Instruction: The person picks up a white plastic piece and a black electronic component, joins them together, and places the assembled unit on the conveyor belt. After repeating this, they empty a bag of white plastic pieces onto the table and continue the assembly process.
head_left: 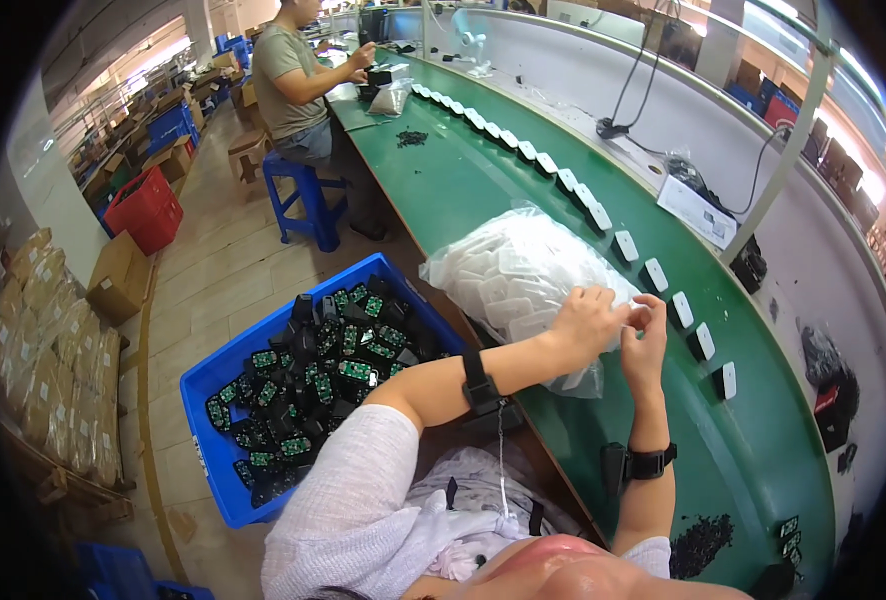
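Clear bag [523, 265] under curled left hand [588, 327], right hand [645, 338] just beside

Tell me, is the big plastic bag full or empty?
It looks pretty full: the bag bulges, and lots of white pieces show through it.

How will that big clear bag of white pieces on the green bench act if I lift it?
The bag will probably sag and shift, since its plastic looks thin and wrinkled around jumbled white pieces. It may feel fairly heavy, as it looks well filled.
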Motion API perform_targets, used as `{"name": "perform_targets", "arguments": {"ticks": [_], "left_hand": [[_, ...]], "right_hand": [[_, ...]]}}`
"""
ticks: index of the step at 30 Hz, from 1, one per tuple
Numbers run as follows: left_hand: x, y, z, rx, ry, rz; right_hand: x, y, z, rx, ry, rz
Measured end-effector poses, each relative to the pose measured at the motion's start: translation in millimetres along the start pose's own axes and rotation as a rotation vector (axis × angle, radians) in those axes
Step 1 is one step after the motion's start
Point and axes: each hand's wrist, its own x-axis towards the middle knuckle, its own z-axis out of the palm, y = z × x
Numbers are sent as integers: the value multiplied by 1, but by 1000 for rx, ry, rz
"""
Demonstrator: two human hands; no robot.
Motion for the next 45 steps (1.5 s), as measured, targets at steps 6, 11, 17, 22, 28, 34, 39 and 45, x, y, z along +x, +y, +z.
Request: {"name": "perform_targets", "arguments": {"ticks": [6,11,17,22,28,34,39,45], "left_hand": [[7,3,11,29,3,-131],[13,-25,7,-29,-34,-262],[20,-45,-22,-329,-181,-299],[-2,-34,-26,-546,-177,-255],[-7,-17,-30,-487,80,-160],[-13,-14,-35,-397,90,-76],[-22,-32,-44,-144,5,100],[-39,-52,-60,-234,-98,-43]], "right_hand": [[-4,9,9,-4,53,-74],[-11,1,15,37,-140,-63],[-26,-6,-5,400,-265,105],[-32,12,-26,277,-361,30],[-35,-40,-16,-589,-292,-525],[-27,-36,-19,-958,-285,-654],[-25,-16,-38,-1060,-471,-702],[-12,9,-58,-875,-475,-749]]}}
